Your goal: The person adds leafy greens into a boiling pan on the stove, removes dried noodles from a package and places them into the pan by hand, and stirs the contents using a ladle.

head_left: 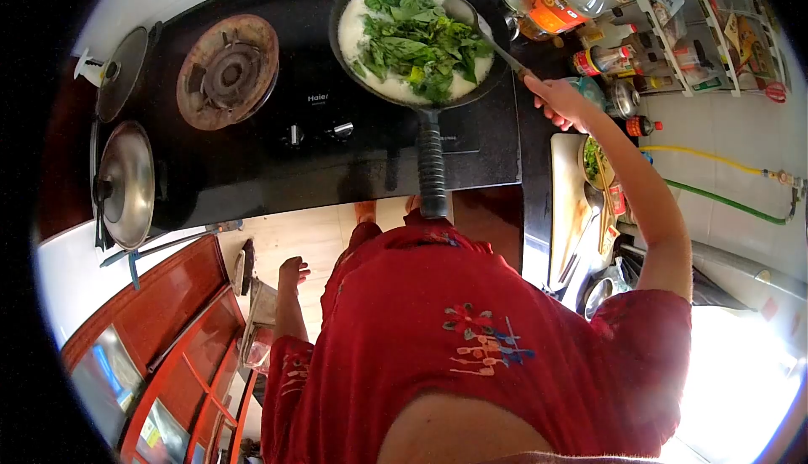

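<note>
My right hand (555, 102) is closed around the handle of a cooking spatula (507, 58), to the right of the pan. The spatula's metal head rests in the pan at its upper right, against the greens. Leafy greens (412, 34) are heaped on a whitish, foamy liquid (352, 24) in the black frying pan (338, 53). The pan sits on the right side of the black stove, its ridged handle pointing towards my body. My left hand (292, 272) hangs low by my side, away from the stove, with its fingers loosely apart and nothing in them.
An uncovered burner (231, 70) is left of the pan, with two lids (128, 186) beyond it. Oil and sauce bottles (560, 1) crowd the right rear, near a rack (707, 39). A cutting board (566, 186) and a bowl of chopped greens (592, 161) lie at right.
</note>
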The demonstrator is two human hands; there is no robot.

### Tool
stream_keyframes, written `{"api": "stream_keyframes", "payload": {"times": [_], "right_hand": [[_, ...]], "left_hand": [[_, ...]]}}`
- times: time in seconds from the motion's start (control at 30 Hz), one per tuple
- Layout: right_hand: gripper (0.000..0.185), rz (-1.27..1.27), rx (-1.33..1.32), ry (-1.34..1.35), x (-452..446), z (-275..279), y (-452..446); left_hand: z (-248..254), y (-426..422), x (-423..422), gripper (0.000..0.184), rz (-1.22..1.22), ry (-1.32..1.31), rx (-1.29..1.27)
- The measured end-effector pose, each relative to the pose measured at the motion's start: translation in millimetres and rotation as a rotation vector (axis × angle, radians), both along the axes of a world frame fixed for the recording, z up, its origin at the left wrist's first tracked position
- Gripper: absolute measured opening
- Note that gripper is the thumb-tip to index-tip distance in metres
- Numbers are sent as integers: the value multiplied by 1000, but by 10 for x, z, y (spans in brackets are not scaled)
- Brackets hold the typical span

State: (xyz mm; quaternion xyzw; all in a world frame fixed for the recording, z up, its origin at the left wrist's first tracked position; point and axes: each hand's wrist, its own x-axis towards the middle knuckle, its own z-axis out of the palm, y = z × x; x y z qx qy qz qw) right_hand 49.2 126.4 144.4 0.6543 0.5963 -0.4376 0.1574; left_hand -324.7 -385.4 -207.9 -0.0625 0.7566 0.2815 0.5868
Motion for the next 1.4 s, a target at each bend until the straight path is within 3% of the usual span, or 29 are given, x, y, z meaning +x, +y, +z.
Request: {"api": "stream_keyframes", "payload": {"times": [0.1, 0.2, 0.37, 0.5, 0.67, 0.7, 0.77, 0.83, 0.93, 1.03, 1.13, 1.23, 1.4], "right_hand": [[50, -317, -497, 346, 105, 51, -80], [47, -399, -764, 516, 140, -113, -90], [44, -483, -986, 758, -44, -199, -195], [41, -404, -856, 763, -42, 4, -203], [38, -113, -239, 570, -143, 358, -110], [38, 343, 63, 515, -177, 441, -89], [37, 642, 340, 304, -222, 514, -20], [37, 341, 279, 52, -245, 523, 115], [35, 799, 734, -130, -165, 303, 310], [36, 854, 1125, -7, -56, 22, 360], [38, 828, 1046, -219, 68, -41, 408], [36, 759, 772, -130, 80, -59, 203], [36, 503, 352, 265, -88, -163, 55]], "left_hand": [[34, 90, 194, 30, 17, -11, 18], [124, 223, 387, 30, 15, -17, 15], [180, 222, 460, 32, 3, -17, 68], [212, 163, 457, 31, 11, 15, 32], [-7, -64, 384, 29, 40, -20, -25], [51, -47, 406, 29, 31, 8, -32], [33, -85, 409, 30, 23, -11, -25], [34, -62, 399, 31, 18, -20, -22], [105, 11, 410, 33, 6, -10, -13], [210, 134, 413, 35, -5, 15, 12], [220, 209, 388, 33, -10, 18, 23], [258, 251, 376, 31, 9, 14, 22], [323, 249, 408, 30, -19, 20, -8]]}}
